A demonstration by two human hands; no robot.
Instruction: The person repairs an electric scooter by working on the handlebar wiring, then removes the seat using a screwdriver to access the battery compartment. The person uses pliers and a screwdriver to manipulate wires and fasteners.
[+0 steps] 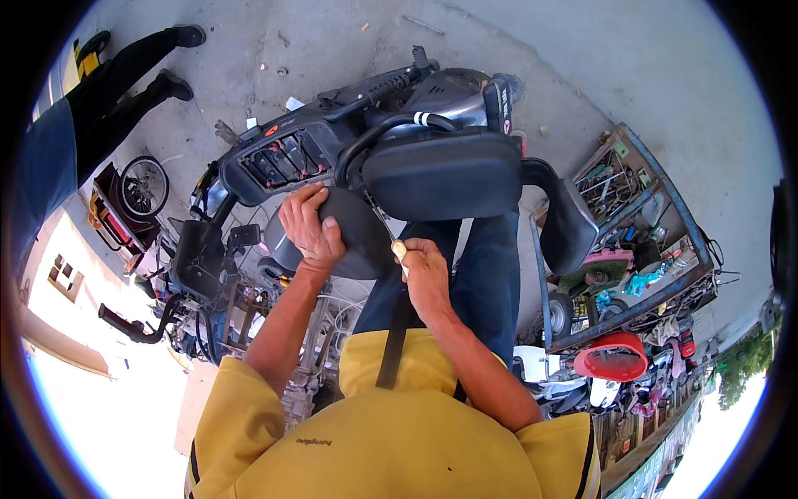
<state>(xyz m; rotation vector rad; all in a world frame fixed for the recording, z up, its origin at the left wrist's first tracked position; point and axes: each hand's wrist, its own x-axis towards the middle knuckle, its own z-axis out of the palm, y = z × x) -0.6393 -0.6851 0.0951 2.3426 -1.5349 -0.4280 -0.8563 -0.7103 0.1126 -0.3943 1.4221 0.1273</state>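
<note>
The black scooter [332, 137] stretches across the view, its rounded dark cushion [363, 237] close to the person. The left hand [312, 226] rests on that cushion, fingers bent; I cannot tell whether they grip it. The right hand [426, 273], nearer the tool, has its fingers clenched around the pale-handled tool [400, 249], whose thin shaft points forward and leftward beside the cushion's right edge.

A yellow, black-trimmed, short-sleeved shirt [374, 466] is worn with dark blue trousers [492, 274].

Rounded, smooth black seat [366, 241] — 1 pale-handled screwdriver [399, 249] at its right edge — shaft slanting up-left.
</note>
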